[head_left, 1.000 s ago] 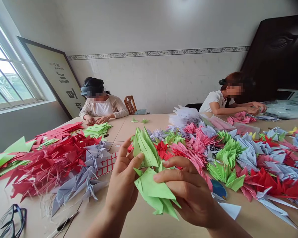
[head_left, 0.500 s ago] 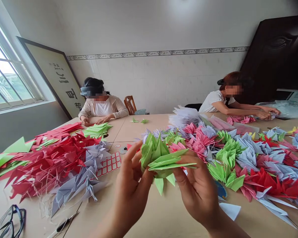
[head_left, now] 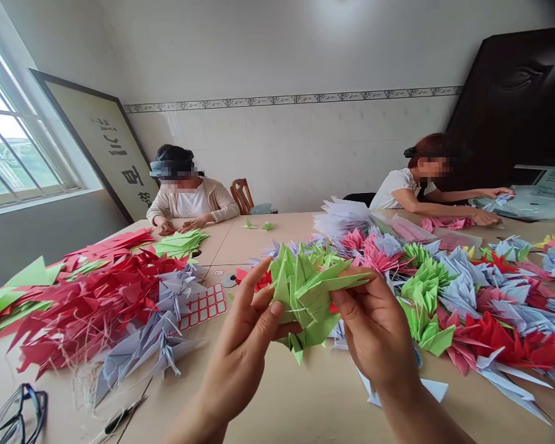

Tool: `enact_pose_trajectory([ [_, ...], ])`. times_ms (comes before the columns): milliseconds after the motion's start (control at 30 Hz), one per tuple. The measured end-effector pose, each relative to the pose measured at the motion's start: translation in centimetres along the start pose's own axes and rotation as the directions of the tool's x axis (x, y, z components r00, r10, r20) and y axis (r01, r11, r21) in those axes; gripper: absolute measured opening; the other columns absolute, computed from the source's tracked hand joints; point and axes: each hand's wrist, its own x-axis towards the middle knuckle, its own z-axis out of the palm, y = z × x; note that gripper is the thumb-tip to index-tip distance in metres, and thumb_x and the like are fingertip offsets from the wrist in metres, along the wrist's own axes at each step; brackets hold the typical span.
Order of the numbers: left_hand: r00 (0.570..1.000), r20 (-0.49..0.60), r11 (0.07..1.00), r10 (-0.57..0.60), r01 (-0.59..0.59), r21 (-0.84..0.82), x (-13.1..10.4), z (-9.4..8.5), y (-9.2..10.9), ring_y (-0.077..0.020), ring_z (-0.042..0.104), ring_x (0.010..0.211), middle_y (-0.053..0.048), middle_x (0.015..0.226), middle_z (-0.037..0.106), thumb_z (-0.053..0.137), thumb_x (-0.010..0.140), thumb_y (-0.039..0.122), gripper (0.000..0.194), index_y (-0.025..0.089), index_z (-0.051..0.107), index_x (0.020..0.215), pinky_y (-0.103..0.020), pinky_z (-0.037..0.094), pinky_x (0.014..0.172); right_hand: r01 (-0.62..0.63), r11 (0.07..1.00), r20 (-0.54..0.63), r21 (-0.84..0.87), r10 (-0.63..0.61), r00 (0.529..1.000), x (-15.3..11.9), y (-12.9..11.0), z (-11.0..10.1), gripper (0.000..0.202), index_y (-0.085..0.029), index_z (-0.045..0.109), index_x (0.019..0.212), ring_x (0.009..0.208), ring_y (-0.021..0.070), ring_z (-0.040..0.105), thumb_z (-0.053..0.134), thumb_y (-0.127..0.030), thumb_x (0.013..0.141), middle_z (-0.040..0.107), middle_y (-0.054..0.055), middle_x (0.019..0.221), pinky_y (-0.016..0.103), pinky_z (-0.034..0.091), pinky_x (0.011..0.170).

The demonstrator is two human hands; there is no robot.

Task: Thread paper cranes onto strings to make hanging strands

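Note:
A bunch of green origami paper cranes [head_left: 308,296] is held up over the table between my two hands. My left hand [head_left: 247,342] grips its left side, with the thumb in front and the fingers behind. At the right, my right hand [head_left: 374,327] pinches the pointed paper tips between thumb and fingers. Several folded pieces are nested tightly together, their points sticking up and out. The fingers behind the bunch are partly hidden.
Red folded cranes [head_left: 106,302] and lilac cranes [head_left: 161,333] lie at left, near glasses [head_left: 21,413] and an awl-like tool [head_left: 120,416]. Many coloured cranes [head_left: 462,290] cover the right side. Two people [head_left: 189,197] [head_left: 411,185] sit across the table.
The green bunch has been turned so its folded faces show toward me. My right hand has shifted its pinch slightly. At right, the co-worker's hands have moved apart near the plastic bag.

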Motion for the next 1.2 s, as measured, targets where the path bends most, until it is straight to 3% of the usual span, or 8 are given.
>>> enact_pose_trajectory([
  [67, 1.000, -0.022, 1.000, 0.005, -0.005, -0.005, 0.0, 0.1, 0.0, -0.0115, 0.066, 0.088, -0.002, 0.120, 0.068, 0.055, 0.096, 0.029, 0.045, 0.040, 0.045, 0.139, -0.019, 0.055, 0.073, 0.032, 0.999, 0.012, 0.009, -0.032, 0.999, -0.2, -0.2, 0.2, 0.013, -0.030, 0.064, 0.100, 0.091, 0.0103, 0.064, 0.063, -0.019, 0.094, 0.068, -0.003, 0.097, 0.018, 0.053, 0.081],
  [233, 0.996, -0.081, 1.000, 0.025, -0.026, -0.007, 0.1, 0.4, 0.0, -0.0162, 0.067, 0.098, -0.003, 0.121, 0.069, 0.056, 0.096, 0.027, 0.045, 0.037, 0.044, 0.138, -0.021, 0.056, 0.075, 0.024, 0.999, 0.055, -0.037, -0.022, 0.998, -0.5, -0.9, 0.3, 0.018, -0.030, 0.062, 0.098, 0.088, 0.0119, 0.066, 0.066, -0.014, 0.089, 0.067, -0.003, 0.095, 0.021, 0.056, 0.079],
  [433, 0.989, -0.083, 0.992, 0.122, -0.120, 0.034, 0.2, 0.2, -0.5, -0.0095, 0.064, 0.074, 0.000, 0.102, 0.073, 0.055, 0.096, 0.028, 0.046, 0.041, 0.045, 0.139, -0.018, 0.055, 0.066, 0.096, 0.994, 0.084, -0.061, -0.091, 0.992, -0.6, -1.0, 0.5, 0.021, -0.028, 0.060, 0.100, 0.088, 0.0115, 0.066, 0.064, -0.010, 0.089, 0.067, -0.001, 0.095, 0.020, 0.057, 0.079],
  [633, 0.994, -0.097, 0.998, 0.046, -0.041, 0.054, 0.2, 0.1, -0.7, -0.0116, 0.066, 0.087, 0.000, 0.114, 0.070, 0.056, 0.095, 0.029, 0.043, 0.045, 0.053, 0.134, -0.019, 0.057, 0.074, 0.049, 0.998, 0.044, -0.044, -0.048, 0.998, -0.1, -0.6, 0.5, 0.018, -0.027, 0.060, 0.096, 0.085, 0.0114, 0.067, 0.064, -0.011, 0.090, 0.069, -0.001, 0.095, 0.020, 0.057, 0.077],
  [767, 0.988, -0.128, 0.994, 0.088, -0.078, 0.080, 0.3, 0.3, -0.5, -0.0122, 0.064, 0.078, -0.001, 0.102, 0.073, 0.057, 0.094, 0.029, 0.042, 0.042, 0.054, 0.134, -0.019, 0.055, 0.067, 0.039, 0.999, 0.073, 0.007, -0.039, 0.997, -0.2, -0.4, 0.3, 0.018, -0.028, 0.059, 0.096, 0.084, 0.0112, 0.066, 0.064, -0.012, 0.090, 0.067, -0.001, 0.094, 0.021, 0.057, 0.076],
  [967, 0.989, -0.141, 0.995, 0.054, -0.041, 0.094, 0.3, 0.0, -0.2, -0.0104, 0.055, 0.063, -0.001, 0.088, 0.073, 0.060, 0.092, 0.031, 0.044, 0.040, 0.055, 0.135, -0.018, 0.048, 0.058, 0.158, 0.985, 0.196, -0.067, -0.142, 0.970, -1.2, -0.5, 0.2, 0.020, -0.028, 0.057, 0.099, 0.078, 0.0132, 0.062, 0.060, -0.010, 0.091, 0.058, 0.001, 0.092, 0.022, 0.055, 0.063],
  [1100, 0.995, -0.072, 0.993, 0.066, -0.059, 0.102, 0.0, 0.0, -0.2, -0.0116, 0.056, 0.066, -0.003, 0.095, 0.073, 0.058, 0.093, 0.033, 0.043, 0.040, 0.055, 0.135, -0.021, 0.050, 0.061, 0.131, 0.983, 0.119, -0.127, -0.116, 0.986, -0.9, -0.6, 0.5, 0.018, -0.027, 0.057, 0.097, 0.078, 0.0117, 0.062, 0.062, -0.011, 0.090, 0.060, -0.001, 0.089, 0.021, 0.055, 0.069],
  [1200, 0.997, -0.067, 0.995, 0.038, -0.031, 0.100, -0.2, 0.3, -0.2, -0.0152, 0.061, 0.079, -0.004, 0.109, 0.070, 0.053, 0.095, 0.037, 0.039, 0.041, 0.056, 0.134, -0.023, 0.052, 0.067, 0.104, 0.976, 0.060, -0.189, -0.094, 0.994, -0.6, -0.6, 0.6, 0.015, -0.027, 0.058, 0.095, 0.078, 0.0116, 0.062, 0.062, -0.013, 0.090, 0.063, -0.001, 0.089, 0.020, 0.055, 0.070],
])
